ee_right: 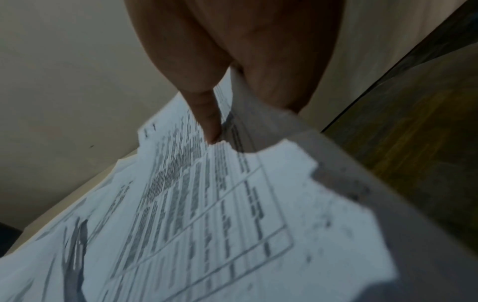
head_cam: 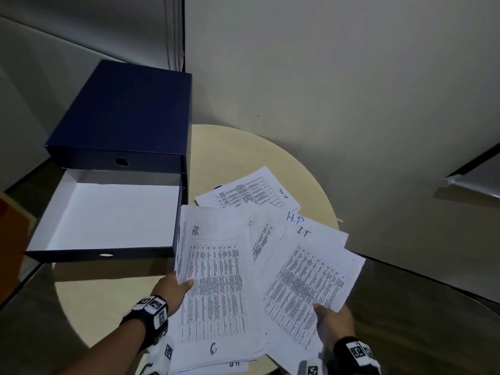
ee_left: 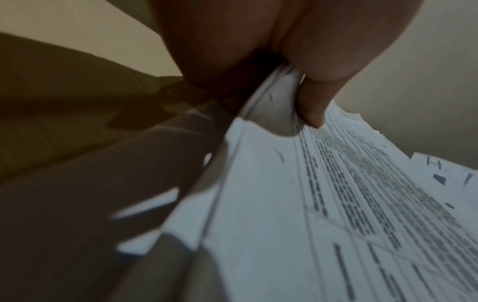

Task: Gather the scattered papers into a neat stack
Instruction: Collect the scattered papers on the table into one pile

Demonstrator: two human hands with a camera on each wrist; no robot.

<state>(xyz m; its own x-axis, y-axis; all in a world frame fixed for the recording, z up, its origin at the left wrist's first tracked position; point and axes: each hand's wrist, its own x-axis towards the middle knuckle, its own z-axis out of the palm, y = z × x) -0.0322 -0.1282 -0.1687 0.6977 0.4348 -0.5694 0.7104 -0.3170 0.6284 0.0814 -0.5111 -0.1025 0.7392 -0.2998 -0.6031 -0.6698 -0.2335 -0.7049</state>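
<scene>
Several printed sheets lie fanned over the round cream table (head_cam: 243,147). My left hand (head_cam: 176,286) pinches the left edge of the bundle marked HR (head_cam: 213,280), thumb on top; the left wrist view shows the thumb (ee_left: 313,106) pressing on those papers (ee_left: 310,204). My right hand (head_cam: 328,319) grips the lower edge of the bundle marked I.T (head_cam: 305,282), thumb on top; in the right wrist view the thumb (ee_right: 209,118) presses on that bundle (ee_right: 207,204). A sheet marked H.P (head_cam: 295,217) and another printed sheet (head_cam: 249,193) lie further back.
A dark blue drawer box (head_cam: 124,112) stands at the table's left, its lower drawer (head_cam: 108,215) pulled out and showing a white inside. An orange object (head_cam: 10,239) sits at the far left edge. Dark floor surrounds the table; a pale wall rises behind.
</scene>
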